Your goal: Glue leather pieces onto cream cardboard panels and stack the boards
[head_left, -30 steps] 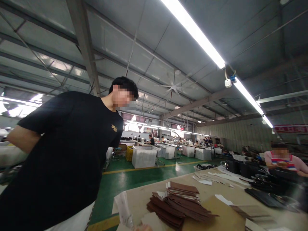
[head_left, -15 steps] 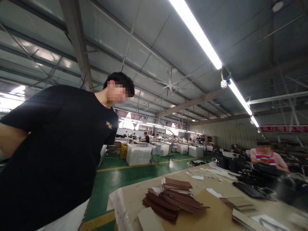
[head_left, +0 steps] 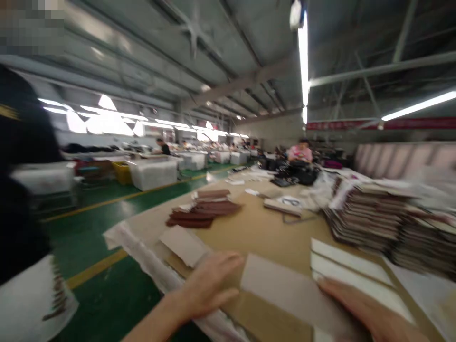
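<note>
Slightly blurred by motion, my left hand [head_left: 210,285] is over the near edge of the table, fingers and thumb apart, holding nothing. It lies between a small beige-grey panel [head_left: 185,244] and a longer beige-grey panel [head_left: 285,289]. My right hand [head_left: 363,304] stretches its fingers along the right side of the longer panel; whether it presses on it I cannot tell. Just beyond that hand are pale strips [head_left: 351,270] with dark lines between them. Farther up the table sits a pile of brown strips [head_left: 203,209].
Tall stacks of brown-edged pieces [head_left: 370,213] stand on the right. Black bags [head_left: 295,173] lie at the table's far end, near a person in pink [head_left: 301,152]. A person in black [head_left: 21,180] stands close on the left. White bins [head_left: 153,173] line the green floor [head_left: 142,266].
My view has turned right and down, bringing both hands and the stacks into sight. The person in black has shifted to the left edge of the view.
</note>
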Available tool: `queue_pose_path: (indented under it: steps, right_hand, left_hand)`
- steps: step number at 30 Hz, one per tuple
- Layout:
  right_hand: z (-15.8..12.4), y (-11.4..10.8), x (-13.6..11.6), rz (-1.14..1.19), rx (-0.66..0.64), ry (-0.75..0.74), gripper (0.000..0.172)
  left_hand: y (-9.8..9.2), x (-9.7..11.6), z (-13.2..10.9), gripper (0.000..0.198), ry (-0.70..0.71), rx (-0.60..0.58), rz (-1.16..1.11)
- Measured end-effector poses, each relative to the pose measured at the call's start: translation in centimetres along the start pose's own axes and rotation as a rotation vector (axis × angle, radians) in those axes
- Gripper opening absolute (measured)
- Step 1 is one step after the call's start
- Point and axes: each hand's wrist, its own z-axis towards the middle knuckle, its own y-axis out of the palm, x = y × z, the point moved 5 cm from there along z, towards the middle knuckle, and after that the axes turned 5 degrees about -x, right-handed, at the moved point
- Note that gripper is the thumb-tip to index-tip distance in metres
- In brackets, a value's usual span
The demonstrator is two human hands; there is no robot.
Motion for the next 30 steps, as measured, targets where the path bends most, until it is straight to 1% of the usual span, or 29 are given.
queue_pose_path:
  steps: [1, 2, 3, 4, 6, 7, 8, 10, 12, 14, 15, 17, 20, 22, 24, 27, 28, 30]
  right_hand:
    - [-2.4, -1.3, 1.2, -0.024, 0.001, 0.117, 0.053]
    - [-4.6, -2.5, 2.1, -0.036, 0.029, 0.225, 0.060]
    - [-6.5, -3.6, 2.9, -0.021, 0.088, 0.319, 0.065]
    - [-8.2, -4.5, 3.6, 0.004, 0.174, 0.397, 0.068]
    - [-11.2, -5.1, 4.9, 0.231, 0.383, 0.472, 0.061]
    - [-12.6, -4.9, 5.4, 0.349, 0.464, 0.486, 0.056]
    - [-13.9, -4.5, 5.9, 0.453, 0.524, 0.498, 0.052]
    - [-16.0, -3.4, 6.6, 0.577, 0.575, 0.533, 0.046]
    - [-17.5, -2.7, 7.0, 0.624, 0.583, 0.577, 0.043]
    - [-18.1, -2.4, 6.9, 0.687, 0.564, 0.598, 0.042]
    - [-18.2, -2.3, 6.8, 0.726, 0.554, 0.604, 0.043]
    - [-18.1, -2.1, 6.6, 0.808, 0.530, 0.617, 0.046]
    - [-17.6, -1.9, 7.0, 0.866, 0.508, 0.621, 0.045]
    - [-17.4, -1.7, 7.4, 0.859, 0.503, 0.600, 0.044]
    - [-17.3, -1.6, 7.7, 0.843, 0.502, 0.580, 0.044]
    - [-17.1, -1.3, 7.6, 0.816, 0.482, 0.578, 0.043]
    - [-17.0, -1.2, 7.5, 0.804, 0.467, 0.581, 0.042]
    - [-16.8, -1.0, 7.3, 0.788, 0.423, 0.594, 0.044]
  left_hand:
    - [1.9, -0.2, -0.3, 0.057, -0.042, 0.002, -0.013]
    - [3.3, -0.7, -0.6, 0.053, -0.094, 0.024, -0.015]
    - [4.6, -1.5, -0.5, 0.054, -0.116, 0.019, -0.027]
    - [6.1, -2.1, -0.2, 0.056, -0.116, -0.029, -0.052]
    - [9.0, -2.7, 1.3, 0.058, -0.074, -0.133, -0.111]
    - [10.3, -2.4, 2.2, 0.058, -0.044, -0.190, -0.140]
    - [11.5, -1.7, 3.3, 0.058, -0.012, -0.240, -0.165]
    - [13.4, 0.7, 5.7, 0.058, 0.060, -0.329, -0.201]
    - [14.8, 3.5, 8.2, 0.062, 0.147, -0.387, -0.223]
    - [16.1, 6.0, 10.3, 0.070, 0.229, -0.412, -0.228]
    - [16.7, 6.9, 11.2, 0.075, 0.257, -0.412, -0.222]
    - [17.9, 7.8, 12.2, 0.080, 0.286, -0.397, -0.195]
    - [19.6, 7.9, 12.8, 0.077, 0.300, -0.363, -0.159]
    - [20.2, 7.7, 12.8, 0.074, 0.309, -0.339, -0.152]
    - [20.3, 7.6, 12.5, 0.073, 0.317, -0.319, -0.154]
    - [19.7, 7.1, 11.7, 0.072, 0.314, -0.326, -0.148]
    - [19.4, 6.6, 11.3, 0.072, 0.300, -0.328, -0.140]
    - [18.7, 4.9, 10.3, 0.073, 0.256, -0.312, -0.127]
